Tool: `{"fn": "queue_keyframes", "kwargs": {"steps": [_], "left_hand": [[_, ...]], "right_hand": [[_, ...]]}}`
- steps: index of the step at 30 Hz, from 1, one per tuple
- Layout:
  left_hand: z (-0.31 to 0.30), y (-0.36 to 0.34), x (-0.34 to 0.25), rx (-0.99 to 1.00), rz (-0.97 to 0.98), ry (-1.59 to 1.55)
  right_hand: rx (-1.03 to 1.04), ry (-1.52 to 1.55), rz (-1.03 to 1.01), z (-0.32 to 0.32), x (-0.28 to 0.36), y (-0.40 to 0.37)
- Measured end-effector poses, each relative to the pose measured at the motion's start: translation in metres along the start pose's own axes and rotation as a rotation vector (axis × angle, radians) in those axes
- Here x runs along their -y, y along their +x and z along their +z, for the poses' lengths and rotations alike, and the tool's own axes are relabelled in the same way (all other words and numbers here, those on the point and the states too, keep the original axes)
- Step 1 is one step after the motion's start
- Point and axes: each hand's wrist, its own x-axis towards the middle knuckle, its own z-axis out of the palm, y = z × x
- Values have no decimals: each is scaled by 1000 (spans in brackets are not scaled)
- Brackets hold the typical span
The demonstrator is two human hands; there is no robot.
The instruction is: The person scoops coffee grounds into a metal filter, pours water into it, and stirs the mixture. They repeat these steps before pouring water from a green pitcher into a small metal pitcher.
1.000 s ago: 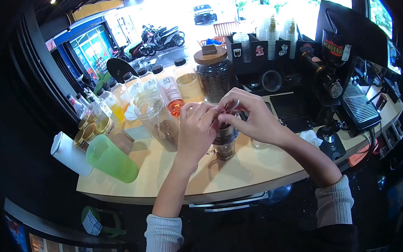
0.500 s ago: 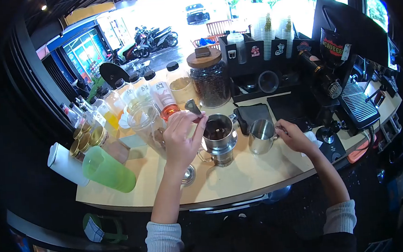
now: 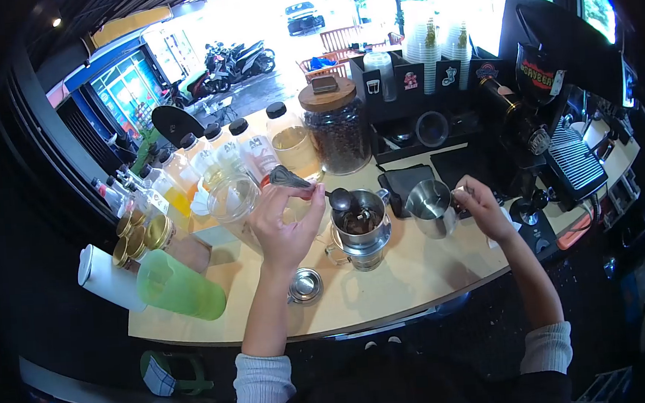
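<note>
My left hand (image 3: 285, 224) pinches a dark spoon (image 3: 341, 199) by its handle, with the bowl over the metal coffee dripper (image 3: 363, 237). Dark, wet-looking coffee (image 3: 359, 222) is inside the dripper. Beneath it is a clear glass mug (image 3: 366, 261), mostly covered by the dripper from this angle. Closed round the handle of a steel pitcher (image 3: 434, 217), my right hand (image 3: 484, 208) holds it just right of the dripper. A small round metal lid (image 3: 306, 284) lies on the counter near my left forearm.
Behind my left hand stand a clear pitcher (image 3: 232, 199) and several bottles (image 3: 257, 148). A green tumbler (image 3: 184, 287) is at the left. A coffee bean jar (image 3: 336, 130) stands at the back, a grinder (image 3: 513, 116) and espresso machine (image 3: 580, 167) at the right.
The spoon has tilted from upright, and its bowl now shows above the coffee. The steel pitcher has moved slightly up and to the right with my right hand.
</note>
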Motion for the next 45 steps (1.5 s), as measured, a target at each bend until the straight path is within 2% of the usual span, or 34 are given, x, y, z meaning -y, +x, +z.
{"fn": "queue_keyframes", "kwargs": {"steps": [6,9,11,15,22,26,31,34,45], "left_hand": [[-3,6,-2,8,-27,-72],[-3,6,0,15,-7,-83],[-4,6,1,5,4,-106],[-4,4,3,8,-37,-149],[-4,4,0,-13,-75,-164],[-5,3,-2,-27,-77,-153],[-1,5,-4,-31,-79,-127],[-2,5,-9,-30,-69,-84],[-12,5,-16,-79,22,-9]], "right_hand": [[-87,-58,-129,4,66,19],[-74,-34,-127,20,101,28],[-72,-11,-92,29,112,35],[-25,-120,-155,42,128,47],[38,-267,-196,54,136,60],[65,-221,-166,62,149,58],[112,-463,-250,61,158,59],[121,-379,-241,63,157,61],[133,-383,-239,55,155,64]]}}
